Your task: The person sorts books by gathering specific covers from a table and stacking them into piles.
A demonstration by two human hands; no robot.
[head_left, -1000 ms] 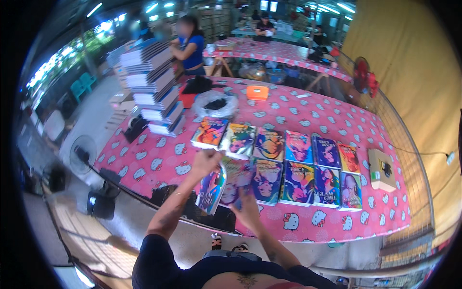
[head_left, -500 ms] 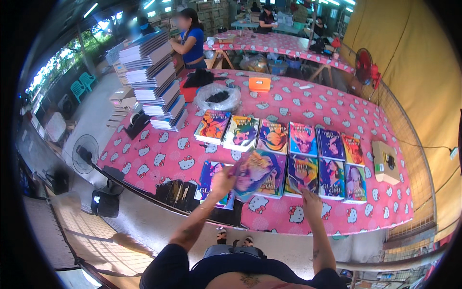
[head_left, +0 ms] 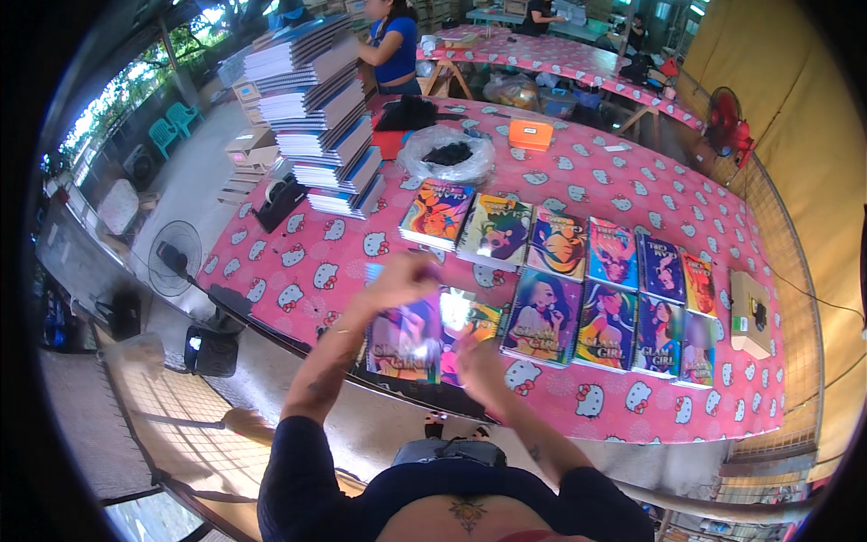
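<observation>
My left hand point(head_left: 404, 278), smeared by motion, is at the upper edge of a purple-covered spiral notebook point(head_left: 404, 339) at the table's near edge. Whether its fingers grip that notebook I cannot make out. Beside it, my right hand point(head_left: 481, 366) closes on the lower right part of a multicoloured notebook point(head_left: 471, 325) whose cover catches a bright glare. To the right, a near row of stacks begins with a purple notebook point(head_left: 542, 316), then a dark yellow-lettered one point(head_left: 605, 325). Behind them runs a second row, starting with an orange notebook point(head_left: 437, 213).
A tall pile of notebooks point(head_left: 316, 117) stands at the back left beside a tape dispenser point(head_left: 281, 200). Farther back are a plastic bag with black pieces point(head_left: 449, 155) and an orange box point(head_left: 531, 135). A cardboard box point(head_left: 750, 314) sits right. A co-worker in blue point(head_left: 394, 54) stands behind the pile.
My left hand has moved up, away from the notebook it was carrying. My right hand has come left from the dark notebook stack to the multicoloured notebook. The view has shifted.
</observation>
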